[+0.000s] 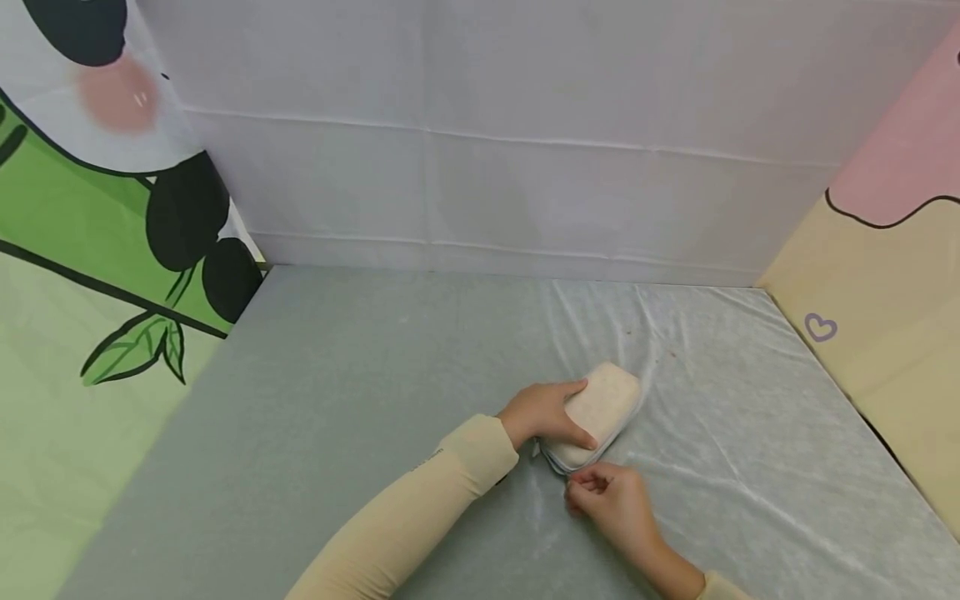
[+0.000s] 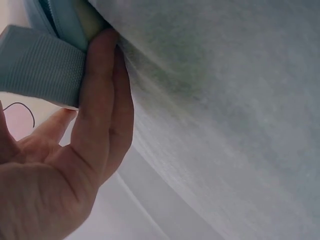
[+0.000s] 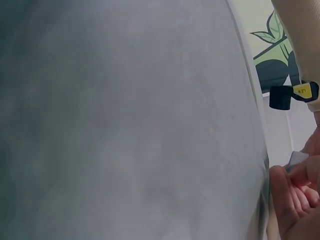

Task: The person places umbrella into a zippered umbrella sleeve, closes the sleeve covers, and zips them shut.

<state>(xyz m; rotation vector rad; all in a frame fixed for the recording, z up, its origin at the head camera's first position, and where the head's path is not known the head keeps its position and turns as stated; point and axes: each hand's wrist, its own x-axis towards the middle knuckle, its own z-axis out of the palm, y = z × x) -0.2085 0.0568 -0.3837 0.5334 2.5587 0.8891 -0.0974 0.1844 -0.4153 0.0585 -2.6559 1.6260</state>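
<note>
A cream zip pouch (image 1: 606, 403) with a grey-blue edge lies tilted on the cloth-covered table, right of the middle. My left hand (image 1: 542, 414) grips it from the left, thumb and fingers spread across its top and side. Up close in the left wrist view, a zipper (image 2: 49, 10) runs along the pouch's blue side, and a woven grey-blue strap loop (image 2: 42, 65) stands out beside the fingers. At the pouch's near corner, my right hand (image 1: 613, 510) pinches with thumb and forefinger; the fingertips hide the small part they hold. Those curled fingers (image 3: 282, 192) show at the right wrist view's edge.
Grey-green velvety cloth (image 1: 337, 358) with creases covers the table. A pale wall sheet (image 1: 480, 192) stands behind it. Printed panels border the left (image 1: 90, 467) and right (image 1: 885, 333) sides. A black-and-yellow device (image 3: 295, 95) sits on the left wrist.
</note>
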